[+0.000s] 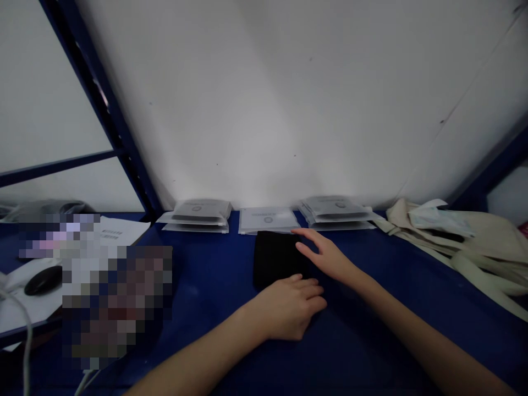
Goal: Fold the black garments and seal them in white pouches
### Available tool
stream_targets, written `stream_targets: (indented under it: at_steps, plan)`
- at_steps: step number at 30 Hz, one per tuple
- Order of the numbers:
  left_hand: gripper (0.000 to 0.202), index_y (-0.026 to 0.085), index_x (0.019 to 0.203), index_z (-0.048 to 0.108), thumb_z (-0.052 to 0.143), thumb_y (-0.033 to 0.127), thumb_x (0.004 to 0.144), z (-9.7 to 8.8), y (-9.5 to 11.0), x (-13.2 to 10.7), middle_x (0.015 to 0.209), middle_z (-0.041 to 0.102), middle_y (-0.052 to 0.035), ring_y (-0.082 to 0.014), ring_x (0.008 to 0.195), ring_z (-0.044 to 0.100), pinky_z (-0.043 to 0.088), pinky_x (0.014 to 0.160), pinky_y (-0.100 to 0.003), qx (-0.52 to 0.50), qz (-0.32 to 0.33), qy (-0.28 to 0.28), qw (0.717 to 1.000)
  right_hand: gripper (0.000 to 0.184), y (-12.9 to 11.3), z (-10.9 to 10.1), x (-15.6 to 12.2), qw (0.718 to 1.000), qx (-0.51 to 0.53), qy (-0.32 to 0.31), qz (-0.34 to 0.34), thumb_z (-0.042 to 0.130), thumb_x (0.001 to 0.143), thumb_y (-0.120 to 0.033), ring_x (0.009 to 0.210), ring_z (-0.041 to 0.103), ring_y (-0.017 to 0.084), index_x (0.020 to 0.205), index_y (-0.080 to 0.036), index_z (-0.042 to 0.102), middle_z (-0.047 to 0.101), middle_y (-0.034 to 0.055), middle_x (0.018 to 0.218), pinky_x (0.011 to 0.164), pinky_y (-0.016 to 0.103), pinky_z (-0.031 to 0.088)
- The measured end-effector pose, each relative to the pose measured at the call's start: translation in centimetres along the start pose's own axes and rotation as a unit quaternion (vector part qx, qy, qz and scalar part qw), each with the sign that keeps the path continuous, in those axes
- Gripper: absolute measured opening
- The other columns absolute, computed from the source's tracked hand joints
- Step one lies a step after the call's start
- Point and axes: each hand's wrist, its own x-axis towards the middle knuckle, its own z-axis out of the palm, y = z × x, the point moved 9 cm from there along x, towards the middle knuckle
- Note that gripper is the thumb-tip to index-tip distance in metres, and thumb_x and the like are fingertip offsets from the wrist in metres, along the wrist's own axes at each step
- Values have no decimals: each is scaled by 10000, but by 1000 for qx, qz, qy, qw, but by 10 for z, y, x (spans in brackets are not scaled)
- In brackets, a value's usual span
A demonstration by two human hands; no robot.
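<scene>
A folded black cloth (276, 258) lies flat on the dark blue tabletop (206, 308). My left hand (289, 307) rests palm down against its lower edge, with the fingers over the near corner. My right hand (324, 256) reaches over the cloth's upper right corner, with its fingertips at the top edge and its fingers spread. Neither hand grips the cloth. Just beyond it stand several flat packets in clear plastic sleeves (268, 220), the nearest a little above my right fingertips.
A cream canvas bag (462, 247) with a clear packet on it lies at the right. At the left are a black computer mouse (43, 280) on white paper and a printed sheet (124, 231). A pixelated patch hides part of the table. A white wall and a blue metal shelf frame stand behind.
</scene>
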Motion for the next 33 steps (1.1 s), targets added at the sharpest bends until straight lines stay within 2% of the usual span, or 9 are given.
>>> stream_targets:
  at_steps: [4,9,12,15,19,22,27,30,33]
  plan:
    - [238,152,1046,579,396,202,901,-14,-2,0,1151,621,-75,-159,1081,558,438,941,-298,-26,-29,51,998,229,5,9,1,999,-26,-39,-6,471,820,-350,1015,574,218,962,-210,581,635,72,1055,935,395,418]
    - [213,155,935,584,419,286,902,-20,-39,-8,959,631,-82,-206,929,574,493,789,-343,21,-176,67,982,230,26,2,-2,994,-67,-27,79,446,833,-402,878,598,216,708,-220,511,650,62,900,820,367,451]
    - [239,154,984,588,476,334,872,-21,-54,-16,1040,621,-92,-227,1003,554,470,856,-370,21,-217,64,974,302,29,-3,-5,991,-75,-48,97,430,843,-429,871,596,221,626,-224,475,654,63,890,801,356,443]
    - [415,140,1137,554,482,434,853,-17,-58,-22,1230,562,-127,-270,1163,490,398,978,-438,-3,-240,50,970,257,35,-5,-7,985,-63,-87,132,467,819,-431,792,594,216,686,-217,520,651,55,823,734,348,448]
    - [647,131,1301,447,508,535,800,-9,-58,-25,1387,434,-168,-331,1302,357,304,1041,-531,-16,-253,12,967,279,48,-8,-12,975,-18,-116,187,547,763,-391,758,598,199,936,-174,582,648,55,821,674,317,454]
    - [583,136,1310,441,539,402,800,-8,-60,-24,1416,400,-164,-320,1331,317,284,1061,-516,6,-246,0,969,394,54,-9,-15,969,-11,-137,205,568,750,-400,670,592,182,1063,-161,583,640,40,751,600,299,445]
    - [439,112,1256,490,448,135,820,-13,-78,-30,1391,435,-161,-283,1277,413,345,1037,-447,54,-283,-14,958,289,48,-2,-23,954,28,-189,232,570,756,-441,569,567,161,880,-186,622,614,21,635,534,276,423]
    - [390,117,1216,528,433,145,838,-11,-88,-36,1335,496,-156,-269,1121,557,430,954,-396,45,-318,-35,946,290,46,-2,-24,949,43,-181,256,597,748,-416,545,548,147,909,-174,602,614,17,636,525,263,413]
    - [347,138,1180,556,435,212,863,-11,-90,-38,1276,546,-136,-271,1072,581,447,927,-394,46,-329,-34,943,291,51,-1,-25,940,39,-182,284,605,749,-403,521,513,128,899,-154,585,586,5,608,513,248,384]
